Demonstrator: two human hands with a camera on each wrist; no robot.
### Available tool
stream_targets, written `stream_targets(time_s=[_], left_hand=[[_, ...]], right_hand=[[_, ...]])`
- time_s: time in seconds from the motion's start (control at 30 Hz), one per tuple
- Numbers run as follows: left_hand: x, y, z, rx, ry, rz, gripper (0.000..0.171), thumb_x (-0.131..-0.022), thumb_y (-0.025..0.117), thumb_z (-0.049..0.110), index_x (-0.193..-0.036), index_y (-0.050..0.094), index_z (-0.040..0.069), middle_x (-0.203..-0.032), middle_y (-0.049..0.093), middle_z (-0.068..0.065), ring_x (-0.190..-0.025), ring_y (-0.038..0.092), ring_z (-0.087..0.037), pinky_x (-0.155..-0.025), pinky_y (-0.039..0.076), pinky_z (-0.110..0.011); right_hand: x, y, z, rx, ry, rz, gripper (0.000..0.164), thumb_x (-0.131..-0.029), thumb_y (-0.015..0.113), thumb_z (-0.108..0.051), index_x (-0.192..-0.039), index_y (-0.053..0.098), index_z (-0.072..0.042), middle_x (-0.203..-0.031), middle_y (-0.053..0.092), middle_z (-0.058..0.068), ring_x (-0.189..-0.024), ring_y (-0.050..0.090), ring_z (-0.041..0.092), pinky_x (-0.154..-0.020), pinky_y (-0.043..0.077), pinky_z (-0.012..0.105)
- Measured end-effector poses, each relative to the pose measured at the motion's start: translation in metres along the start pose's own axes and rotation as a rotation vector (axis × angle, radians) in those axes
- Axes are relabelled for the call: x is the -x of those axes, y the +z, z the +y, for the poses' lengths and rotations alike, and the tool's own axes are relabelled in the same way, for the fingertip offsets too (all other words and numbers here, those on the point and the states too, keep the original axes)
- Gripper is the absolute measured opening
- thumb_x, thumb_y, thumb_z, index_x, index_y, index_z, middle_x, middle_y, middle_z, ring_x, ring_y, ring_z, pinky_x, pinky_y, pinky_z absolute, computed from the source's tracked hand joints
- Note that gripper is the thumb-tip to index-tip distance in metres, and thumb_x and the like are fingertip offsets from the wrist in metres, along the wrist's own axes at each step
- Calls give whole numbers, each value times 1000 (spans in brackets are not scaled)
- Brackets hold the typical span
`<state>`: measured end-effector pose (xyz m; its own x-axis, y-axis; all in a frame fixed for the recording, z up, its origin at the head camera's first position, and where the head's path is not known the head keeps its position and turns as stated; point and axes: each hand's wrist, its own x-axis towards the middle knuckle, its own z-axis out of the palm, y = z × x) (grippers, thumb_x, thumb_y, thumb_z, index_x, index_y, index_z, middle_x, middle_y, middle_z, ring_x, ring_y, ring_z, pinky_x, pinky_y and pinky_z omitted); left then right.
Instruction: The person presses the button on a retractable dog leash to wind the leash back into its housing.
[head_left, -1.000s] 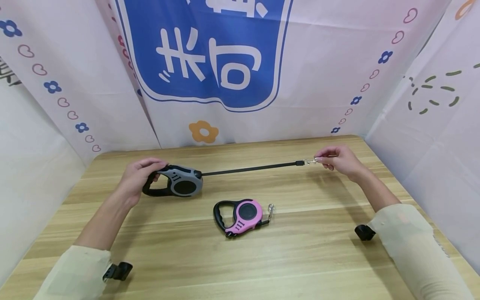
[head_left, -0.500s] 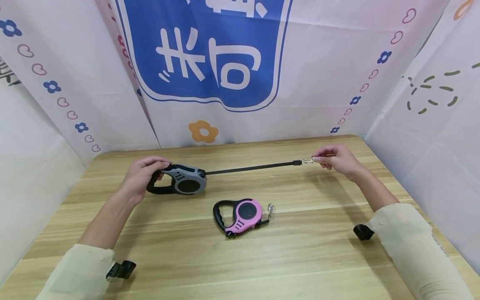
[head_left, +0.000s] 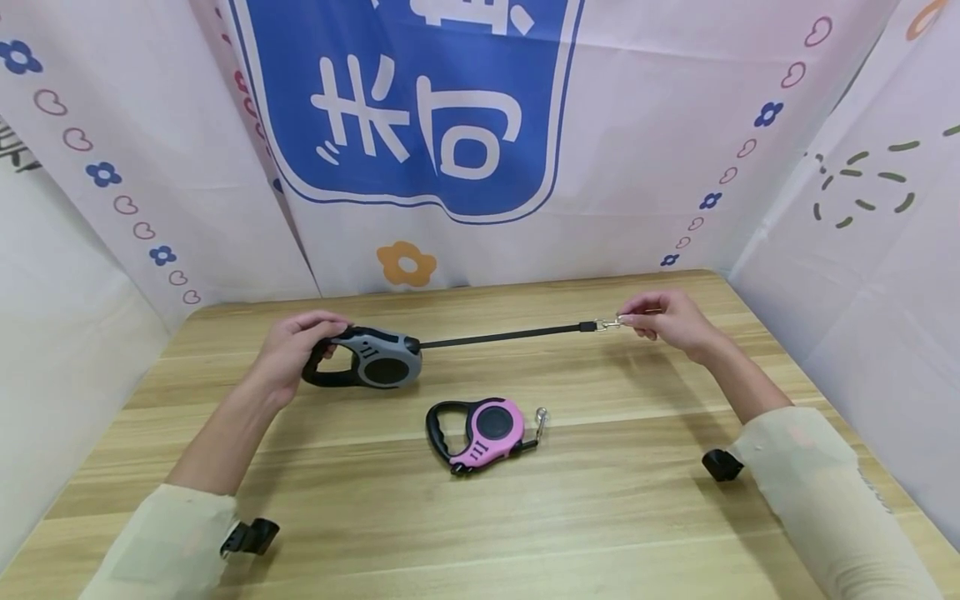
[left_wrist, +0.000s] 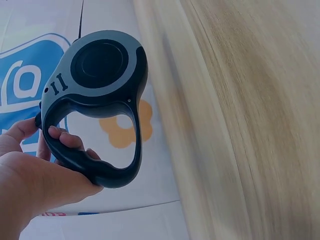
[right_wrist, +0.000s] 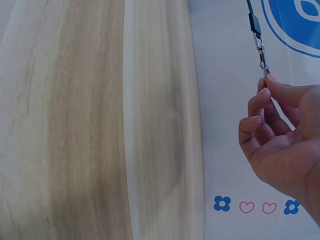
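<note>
A grey and black retractable dog leash [head_left: 386, 358] is held above the table by my left hand [head_left: 296, 350], whose fingers curl round its handle loop [left_wrist: 75, 155]. From its nozzle a black strap [head_left: 502, 337] runs taut to the right and ends in a silver snap hook [head_left: 607, 324]. My right hand [head_left: 671, 323] pinches the tip of that hook between thumb and forefinger, as the right wrist view also shows. Below the strap a pink and black retractable leash [head_left: 495, 433] lies on the table, its own clip [head_left: 542, 421] at its right side; neither hand touches it.
The wooden table [head_left: 525, 533] reaches back to a white cloth backdrop [head_left: 637, 167] with a blue printed sign. White cloth walls [head_left: 847, 275] also stand at both sides. A small black camera [head_left: 251, 537] sits at the left wrist, another black camera [head_left: 722, 465] at the right.
My left hand has moved right with the grey leash, and my right hand slightly left with the hook. The strap between them has become shorter. The pink leash has stayed in place.
</note>
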<state>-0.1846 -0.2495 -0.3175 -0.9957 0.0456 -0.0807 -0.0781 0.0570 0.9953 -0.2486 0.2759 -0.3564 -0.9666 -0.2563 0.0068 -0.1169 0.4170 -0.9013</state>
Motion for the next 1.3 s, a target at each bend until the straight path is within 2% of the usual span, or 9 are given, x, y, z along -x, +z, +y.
stream_targets(time_s=[0.13, 0.37, 0.63, 1.17, 1.3], left_hand=[[-1, 2, 0, 6, 0, 7, 29, -101, 65, 8, -84, 79, 26, -89, 69, 8, -71, 57, -7, -65, 50, -19], [-2, 6, 1, 9, -7, 6, 30, -101, 65, 8, -84, 80, 27, -88, 68, 9, -71, 57, -7, -65, 50, -18], [-2, 9, 1, 21, -1, -9, 22, -100, 68, 11, -88, 80, 24, -90, 67, 7, -71, 58, -7, -67, 51, -18], [-1, 14, 1, -53, 1, -32, 26, -102, 65, 12, -89, 78, 29, -98, 67, 10, -77, 57, -7, -71, 50, -19], [-2, 16, 1, -49, 5, -40, 25, -102, 65, 12, -89, 79, 29, -98, 67, 9, -78, 57, -8, -71, 51, -19]], right_hand=[[-1, 1, 0, -9, -12, -13, 28, -101, 66, -3, -120, 64, 16, -78, 63, -2, -68, 53, 9, -60, 47, 25], [-1, 3, -3, -10, -16, -24, 27, -101, 65, -3, -120, 63, 16, -79, 64, 1, -68, 52, 9, -61, 47, 25], [-2, 6, -3, -11, -32, -23, 23, -101, 64, -1, -115, 64, 17, -77, 62, 5, -67, 51, 10, -60, 46, 25], [-2, 11, -4, -48, -12, -42, 21, -100, 62, 2, -114, 62, 17, -79, 62, 3, -69, 53, 12, -61, 46, 26], [-3, 12, -5, -52, -10, -47, 20, -100, 60, 2, -113, 62, 17, -80, 61, 6, -68, 52, 12, -60, 46, 26]])
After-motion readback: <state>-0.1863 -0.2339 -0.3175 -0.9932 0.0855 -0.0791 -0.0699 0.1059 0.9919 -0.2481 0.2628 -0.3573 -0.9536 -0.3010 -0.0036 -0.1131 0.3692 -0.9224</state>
